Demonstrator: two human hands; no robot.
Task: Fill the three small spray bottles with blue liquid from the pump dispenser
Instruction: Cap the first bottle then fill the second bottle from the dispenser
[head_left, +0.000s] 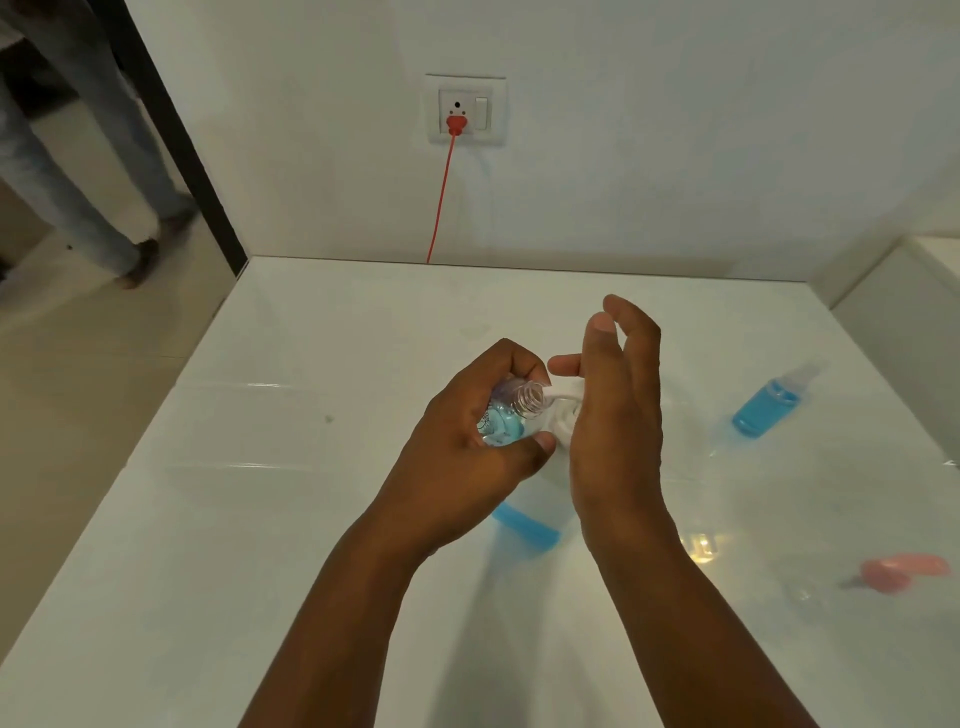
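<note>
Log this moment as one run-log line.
phase: filling | left hand: holds open small bottle tilted at pump spout | right hand: on pump dispenser | capped blue-filled bottle: on table, right

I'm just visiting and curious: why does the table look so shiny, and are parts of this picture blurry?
Head view: the glossy white table mirrors overhead light as streaks of glare, with a warm glint near the right forearm. The pink object at the right edge is smeared and unclear. The wide lens bends the table's edges. The left hand and right hand are fairly sharp.
</note>
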